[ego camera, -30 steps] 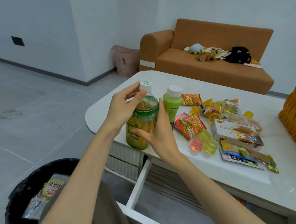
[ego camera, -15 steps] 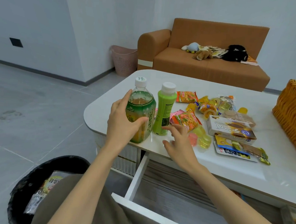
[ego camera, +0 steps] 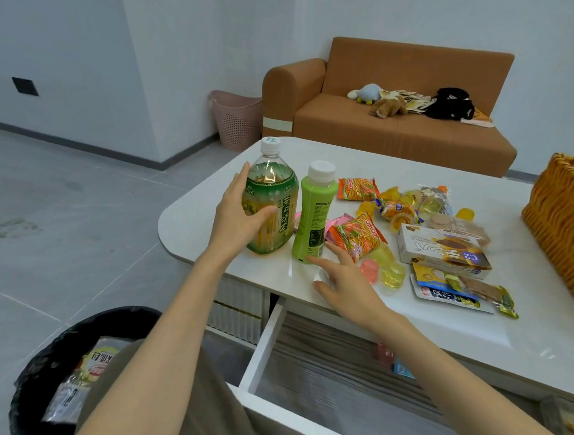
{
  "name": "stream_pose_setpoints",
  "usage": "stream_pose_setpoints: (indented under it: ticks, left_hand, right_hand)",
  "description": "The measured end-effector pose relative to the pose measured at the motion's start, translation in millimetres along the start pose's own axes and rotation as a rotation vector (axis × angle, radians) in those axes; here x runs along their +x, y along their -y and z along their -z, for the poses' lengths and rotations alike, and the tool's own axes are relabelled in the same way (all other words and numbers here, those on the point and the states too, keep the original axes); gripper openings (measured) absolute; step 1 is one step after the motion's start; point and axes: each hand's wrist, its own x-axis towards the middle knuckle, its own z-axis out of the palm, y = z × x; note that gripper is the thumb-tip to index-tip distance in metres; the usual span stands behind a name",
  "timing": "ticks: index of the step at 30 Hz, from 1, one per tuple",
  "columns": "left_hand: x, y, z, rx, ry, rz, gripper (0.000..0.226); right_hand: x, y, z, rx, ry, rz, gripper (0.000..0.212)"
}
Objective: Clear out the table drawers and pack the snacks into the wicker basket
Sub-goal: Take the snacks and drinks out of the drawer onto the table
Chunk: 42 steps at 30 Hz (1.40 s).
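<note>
Head view, sole camera. The tea bottle (ego camera: 273, 202) stands upright on the table (ego camera: 190, 224) near its left corner, just beside the green bottle (ego camera: 313, 215). A second ago both hands held the tea bottle at the table edge; it is now set down. The left hand (ego camera: 241, 214) still holds it, thumb across the label and fingers round the far side. The right hand (ego camera: 345, 282) has let go and lies low over the table's near edge, fingers spread and relaxed, holding nothing, its fingertips close to the green bottle's base.

To the right lie the loose snacks: noodle packets (ego camera: 359, 236), jelly cups (ego camera: 390, 272), a biscuit box (ego camera: 443, 252). The wicker basket (ego camera: 566, 230) stands at the table's right end, well apart from both bottles. The drawer (ego camera: 270, 345) below is pulled open; small items show at its back, partly hidden.

Assessment: emptying is well advanced but seemingly unfinished. Packing has not visibly begun, since the snacks lie outside the basket.
</note>
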Motion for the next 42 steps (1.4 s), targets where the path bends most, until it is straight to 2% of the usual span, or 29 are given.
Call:
stream_pose_setpoints:
  ticks: [3,5,7,11,16,19,22,28,30,35,39,42]
  left_hand:
    - [-13.5,-4.2,-1.1,-0.027,-0.162,0.013,0.072]
    - [-27.1,-10.7,-3.8,-0.015,-0.27,-0.042,0.058]
    - [-42.4,-25.5,-11.5,-0.065,-0.284,-0.113,0.045]
    - [-75.8,-54.4,-40.3,-0.156,-0.093,-0.257,0.033]
    - [-114.4,-61.8,-91.0,-0.134,0.297,-0.415,0.028]
    - [-133.9,-53.4,-119.1,-0.038,0.532,-0.382,0.025]
    - [-153.8,-39.0,-143.3,0.157,0.736,-0.406,0.024]
    - [-180.6,-23.4,-187.6,0.379,0.983,-0.407,0.034]
    - [-182.9,-22.5,-201.4,0.401,1.02,-0.404,0.036]
    - [-186.1,-23.3,-243.9,0.388,1.015,-0.406,0.038]
    - [-189.2,-21.4,-270.5,0.396,1.049,-0.361,0.038]
    - [-193.2,-10.9,-278.9,0.412,0.999,-0.367,0.04]
  right_hand:
    - [-9.1,-1.7,4.8,0.077,-0.026,-0.011,0.043]
    - [-20.4,-3.2,14.3,0.11,-0.066,0.014,0.038]
    - [-39.8,-7.9,30.6,0.124,-0.099,0.03,0.033]
    - [-90.7,-27.6,64.7,0.08,-0.092,-0.023,0.029]
    - [-160.7,-68.4,89.3,-0.044,0.039,-0.177,0.022]
    - [-196.7,-97.1,93.3,-0.146,0.134,-0.266,0.02]
    - [-222.9,-127.1,91.6,-0.228,0.177,-0.358,0.022]
    - [-255.9,-171.0,77.2,-0.278,0.2,-0.522,0.027]
    - [-260.7,-173.3,69.3,-0.276,0.231,-0.529,0.029]
    - [-270.0,-172.9,58.1,-0.093,0.197,-0.542,0.024]
    - [-276.9,-171.5,48.7,-0.094,0.437,-0.506,0.032]
    - [-277.6,-174.1,44.4,-0.093,0.636,-0.52,0.039]
